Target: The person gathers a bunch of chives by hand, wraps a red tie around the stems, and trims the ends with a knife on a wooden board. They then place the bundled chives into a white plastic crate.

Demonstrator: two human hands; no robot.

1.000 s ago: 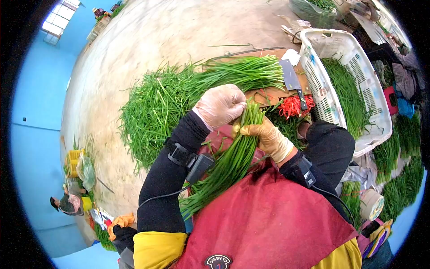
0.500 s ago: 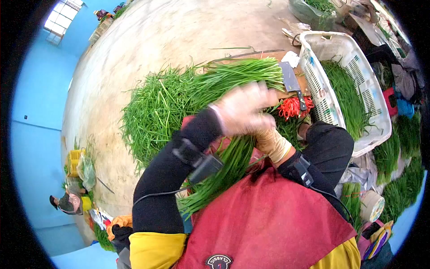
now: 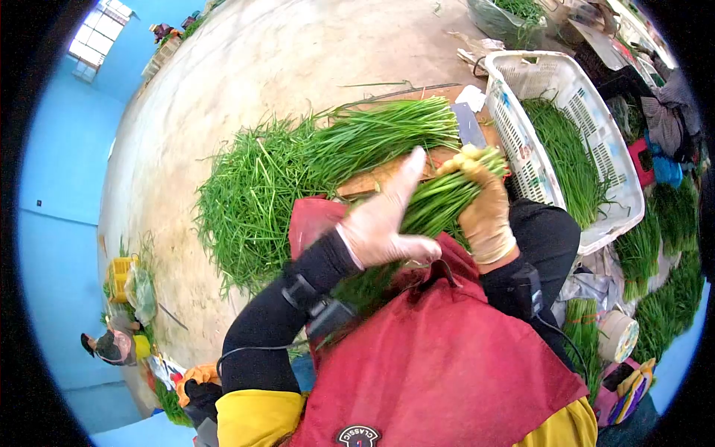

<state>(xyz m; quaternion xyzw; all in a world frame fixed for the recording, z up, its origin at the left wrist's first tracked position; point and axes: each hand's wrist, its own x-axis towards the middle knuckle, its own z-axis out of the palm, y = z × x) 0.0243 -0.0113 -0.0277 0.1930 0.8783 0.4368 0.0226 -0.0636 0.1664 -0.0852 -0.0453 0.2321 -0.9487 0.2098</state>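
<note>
My gloved right hand (image 3: pixel 488 208) is closed around the stem end of a bunch of green chives (image 3: pixel 436 205), held over my lap. The leaf ends trail down to the left, partly behind my left hand. My gloved left hand (image 3: pixel 391 216) is open beside the bunch, thumb and fingers apart and slightly blurred. Beyond both hands, a sheaf of chives (image 3: pixel 395 130) lies on a brown board (image 3: pixel 365 183), stems pointing right. A cleaver's blade (image 3: pixel 468 125) lies right of those stems; its handle is hidden by my right hand and the bunch.
A loose heap of chives (image 3: pixel 249 197) spreads on the floor at left. To the right stands a white plastic crate (image 3: pixel 536 160) with chives inside. Tied bunches (image 3: pixel 640 242) lie beyond it, near a round roll (image 3: pixel 618 339). Another person (image 3: pixel 115 344) is at far left.
My right hand has moved right and up with the bunch, whose stems now show above its fingers. My left hand has come away from the right hand and spread open. The cleaver's handle has become hidden.
</note>
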